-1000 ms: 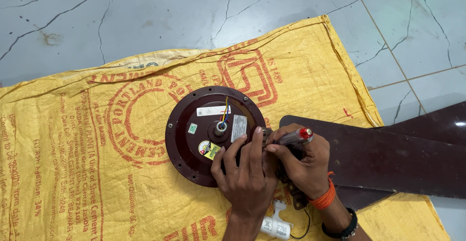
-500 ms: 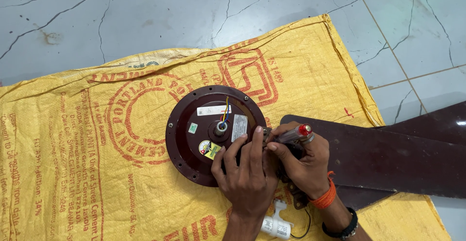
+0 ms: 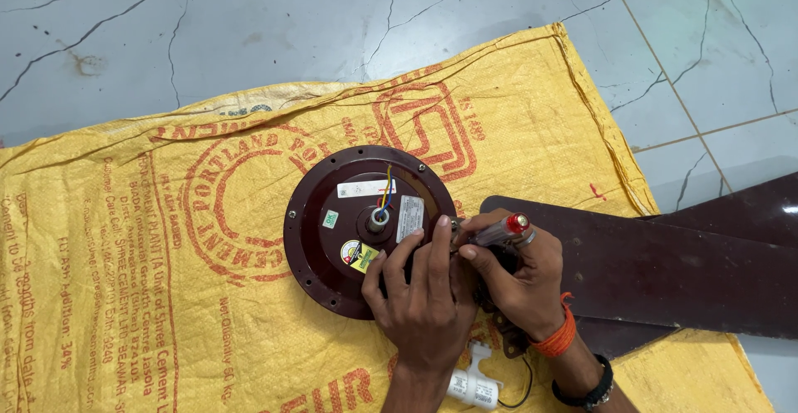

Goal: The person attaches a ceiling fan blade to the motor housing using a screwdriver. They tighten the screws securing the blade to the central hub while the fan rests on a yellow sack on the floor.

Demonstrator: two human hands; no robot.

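Observation:
A round dark-maroon fan motor housing (image 3: 332,230) lies flat on a yellow woven sack (image 3: 125,255), with stickers and short coloured wires at its hub. My left hand (image 3: 424,297) presses down on the housing's right rim, fingers spread over it. My right hand (image 3: 519,276) grips a screwdriver (image 3: 503,230) with a clear handle and red cap, its tip hidden against the rim where a dark-maroon fan blade (image 3: 665,272) meets the motor. An orange thread and a dark band circle my right wrist.
A second maroon blade (image 3: 748,205) reaches off to the right. A white plastic part (image 3: 474,384) with a thin black wire lies on the sack near my wrists. Grey cracked floor tiles (image 3: 249,31) surround the sack.

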